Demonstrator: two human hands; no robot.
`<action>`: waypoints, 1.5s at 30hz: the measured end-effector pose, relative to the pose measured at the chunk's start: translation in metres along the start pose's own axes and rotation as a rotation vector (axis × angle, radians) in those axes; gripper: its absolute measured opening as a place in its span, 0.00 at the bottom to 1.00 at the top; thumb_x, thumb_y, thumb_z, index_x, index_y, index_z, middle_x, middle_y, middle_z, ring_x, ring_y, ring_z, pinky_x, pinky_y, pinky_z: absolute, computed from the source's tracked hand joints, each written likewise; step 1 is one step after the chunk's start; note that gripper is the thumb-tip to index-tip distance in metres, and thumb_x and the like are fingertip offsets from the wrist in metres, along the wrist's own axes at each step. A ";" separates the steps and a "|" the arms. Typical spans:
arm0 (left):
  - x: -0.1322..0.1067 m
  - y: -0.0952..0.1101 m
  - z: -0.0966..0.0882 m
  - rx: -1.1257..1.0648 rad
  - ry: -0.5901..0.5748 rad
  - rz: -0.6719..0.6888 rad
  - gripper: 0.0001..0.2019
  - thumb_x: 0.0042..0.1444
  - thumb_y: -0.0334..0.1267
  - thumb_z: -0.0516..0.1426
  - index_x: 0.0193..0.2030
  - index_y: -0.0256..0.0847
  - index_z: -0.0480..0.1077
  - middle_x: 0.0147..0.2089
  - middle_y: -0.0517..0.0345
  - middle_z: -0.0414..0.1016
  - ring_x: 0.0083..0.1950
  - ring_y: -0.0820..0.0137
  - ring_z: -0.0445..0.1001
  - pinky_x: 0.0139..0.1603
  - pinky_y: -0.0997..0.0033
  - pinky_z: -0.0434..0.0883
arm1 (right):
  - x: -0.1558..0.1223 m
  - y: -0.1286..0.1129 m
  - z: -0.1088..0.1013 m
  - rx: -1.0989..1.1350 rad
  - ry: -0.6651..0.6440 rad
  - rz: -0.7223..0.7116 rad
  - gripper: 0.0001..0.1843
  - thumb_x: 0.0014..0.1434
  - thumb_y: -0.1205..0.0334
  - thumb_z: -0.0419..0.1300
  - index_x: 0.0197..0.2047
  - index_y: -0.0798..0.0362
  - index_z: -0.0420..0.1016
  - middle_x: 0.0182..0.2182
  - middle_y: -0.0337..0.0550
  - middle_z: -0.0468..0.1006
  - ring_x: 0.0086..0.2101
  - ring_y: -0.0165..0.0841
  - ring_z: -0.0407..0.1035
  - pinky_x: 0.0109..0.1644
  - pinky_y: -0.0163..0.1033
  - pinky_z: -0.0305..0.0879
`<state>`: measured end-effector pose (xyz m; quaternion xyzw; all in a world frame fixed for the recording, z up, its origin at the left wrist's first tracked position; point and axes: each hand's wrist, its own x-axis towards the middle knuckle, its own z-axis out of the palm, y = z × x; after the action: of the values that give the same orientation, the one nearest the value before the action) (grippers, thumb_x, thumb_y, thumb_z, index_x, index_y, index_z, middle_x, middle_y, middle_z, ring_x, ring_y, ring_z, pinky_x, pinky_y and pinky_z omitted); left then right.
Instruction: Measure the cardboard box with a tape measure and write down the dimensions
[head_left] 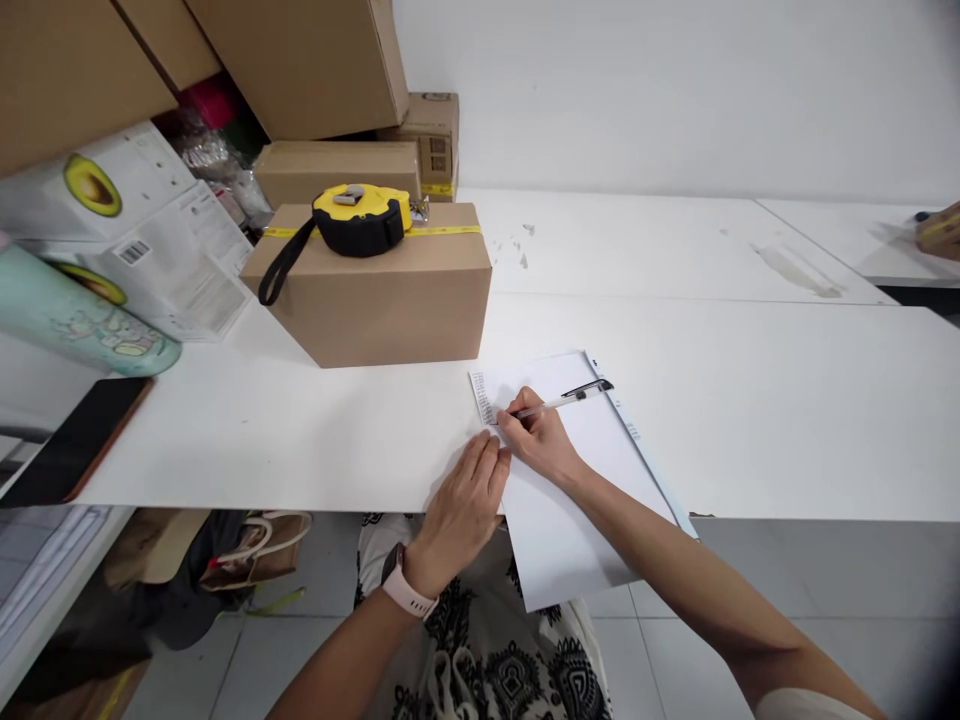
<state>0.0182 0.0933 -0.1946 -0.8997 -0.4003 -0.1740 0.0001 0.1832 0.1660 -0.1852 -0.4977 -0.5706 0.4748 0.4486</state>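
My right hand (541, 440) grips a pen (564, 399) with its tip on the upper left corner of a white sheet of paper (577, 480) that overhangs the front edge of the white table (750, 400). My left hand (465, 505) lies flat with fingers together on the table edge, touching the paper's left side; a pale watch sits on its wrist. Behind, a brown cardboard box (375, 290) stands on the table with a yellow and black tape measure (360, 217) on top, its tape stretched along the box's top.
More cardboard boxes (337, 165) are stacked at the back left, with white avocado-print boxes (120, 230), a pale green bottle (82, 315) and a dark phone (75, 440) at the left. Another person's hand (939, 230) shows at the far right. Bags (247, 550) lie on the floor.
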 end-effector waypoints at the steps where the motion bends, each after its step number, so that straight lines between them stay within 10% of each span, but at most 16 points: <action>1: 0.000 0.000 0.000 0.004 0.000 0.005 0.34 0.52 0.25 0.57 0.68 0.22 0.59 0.68 0.30 0.69 0.74 0.45 0.63 0.72 0.47 0.68 | 0.000 0.000 0.000 -0.011 -0.012 -0.006 0.15 0.60 0.54 0.64 0.30 0.48 0.62 0.18 0.28 0.59 0.21 0.27 0.53 0.25 0.36 0.49; 45: 0.001 0.000 -0.002 0.074 0.013 0.041 0.31 0.58 0.30 0.60 0.67 0.20 0.61 0.67 0.29 0.70 0.71 0.46 0.67 0.74 0.50 0.67 | -0.002 -0.012 -0.004 -0.035 -0.031 0.005 0.08 0.61 0.57 0.61 0.33 0.48 0.67 0.28 0.35 0.68 0.28 0.31 0.61 0.31 0.38 0.59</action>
<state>0.0184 0.0935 -0.1927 -0.9061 -0.3877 -0.1648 0.0398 0.1851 0.1641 -0.1725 -0.4994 -0.5847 0.4734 0.4296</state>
